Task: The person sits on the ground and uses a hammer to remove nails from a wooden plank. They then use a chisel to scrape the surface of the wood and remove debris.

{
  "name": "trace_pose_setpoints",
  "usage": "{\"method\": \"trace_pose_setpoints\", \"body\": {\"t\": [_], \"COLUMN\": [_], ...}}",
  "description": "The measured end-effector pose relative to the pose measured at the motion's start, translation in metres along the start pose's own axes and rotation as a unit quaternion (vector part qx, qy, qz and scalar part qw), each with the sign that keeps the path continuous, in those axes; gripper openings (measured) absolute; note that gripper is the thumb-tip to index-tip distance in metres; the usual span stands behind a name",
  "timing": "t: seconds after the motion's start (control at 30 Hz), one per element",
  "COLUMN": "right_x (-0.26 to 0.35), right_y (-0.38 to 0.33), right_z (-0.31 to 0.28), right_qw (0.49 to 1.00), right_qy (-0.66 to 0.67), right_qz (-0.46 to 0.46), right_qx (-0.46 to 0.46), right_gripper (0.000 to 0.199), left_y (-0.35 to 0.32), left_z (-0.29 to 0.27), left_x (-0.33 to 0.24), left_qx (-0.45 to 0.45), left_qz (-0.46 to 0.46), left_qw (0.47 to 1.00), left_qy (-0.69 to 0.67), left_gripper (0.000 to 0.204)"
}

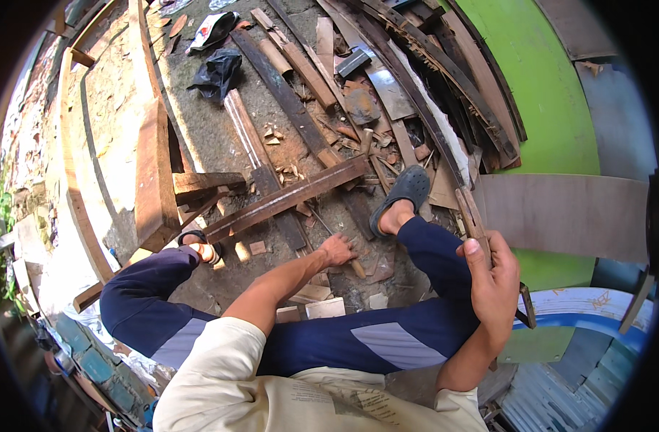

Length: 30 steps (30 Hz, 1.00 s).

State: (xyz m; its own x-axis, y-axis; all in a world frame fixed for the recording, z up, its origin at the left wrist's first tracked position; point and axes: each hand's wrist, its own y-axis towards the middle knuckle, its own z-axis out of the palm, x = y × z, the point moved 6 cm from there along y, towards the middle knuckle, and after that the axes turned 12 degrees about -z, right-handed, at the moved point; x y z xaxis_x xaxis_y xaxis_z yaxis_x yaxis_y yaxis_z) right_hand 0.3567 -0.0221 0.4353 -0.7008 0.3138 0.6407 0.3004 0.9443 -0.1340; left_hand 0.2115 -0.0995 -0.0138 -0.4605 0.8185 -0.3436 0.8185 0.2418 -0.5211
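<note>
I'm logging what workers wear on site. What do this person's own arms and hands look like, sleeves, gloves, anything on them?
Both hands are bare, no gloves: the left hand and the right hand. No watch, ring or band shows. Both forearms are uncovered. A short cream sleeve of a T-shirt ends above the left elbow; the right sleeve edge sits near the picture's lower rim.

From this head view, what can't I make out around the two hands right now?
- Left hand: its fingertips press down among wood scraps; whatever they touch is hidden under the hand.
- Right hand: it grips a wooden strip; the strip's lower end is hidden behind the palm.
- Dark metal piece beside the right hand: mostly covered by the hand, so its kind is unclear.
- Left foot's sandal: partly hidden by a plank.
</note>
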Motion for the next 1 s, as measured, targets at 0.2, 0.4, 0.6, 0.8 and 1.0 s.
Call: {"method": "trace_pose_setpoints", "body": {"t": [0.2, 0.4, 0.6, 0.8, 1.0], "right_x": [-0.002, 0.003, 0.025, 0.025, 0.0], "right_y": [-0.004, -0.018, -0.028, -0.025, -0.028], "right_z": [0.002, -0.003, -0.01, -0.009, -0.001], "right_qw": [1.0, 0.999, 0.994, 0.983, 0.966], "right_qy": [-0.007, 0.005, 0.051, 0.122, 0.246], "right_qz": [-0.018, -0.034, -0.095, -0.138, -0.07], "right_qx": [-0.008, -0.002, 0.012, 0.003, 0.023], "right_gripper": [0.031, 0.031, 0.026, 0.026, 0.033], "left_y": [-0.015, -0.097, -0.12, -0.105, -0.099], "left_z": [-0.013, -0.061, -0.038, -0.015, -0.013], "left_x": [0.01, 0.131, 0.144, 0.168, 0.177], "left_qx": [-0.165, -0.32, -0.126, -0.016, 0.035], "left_qz": [-0.039, -0.348, -0.384, -0.36, -0.36], "left_qw": [0.975, 0.878, 0.908, 0.919, 0.916], "left_qy": [-0.145, -0.078, -0.109, -0.16, -0.174], "left_gripper": [0.044, 0.068, 0.076, 0.095, 0.101]}}
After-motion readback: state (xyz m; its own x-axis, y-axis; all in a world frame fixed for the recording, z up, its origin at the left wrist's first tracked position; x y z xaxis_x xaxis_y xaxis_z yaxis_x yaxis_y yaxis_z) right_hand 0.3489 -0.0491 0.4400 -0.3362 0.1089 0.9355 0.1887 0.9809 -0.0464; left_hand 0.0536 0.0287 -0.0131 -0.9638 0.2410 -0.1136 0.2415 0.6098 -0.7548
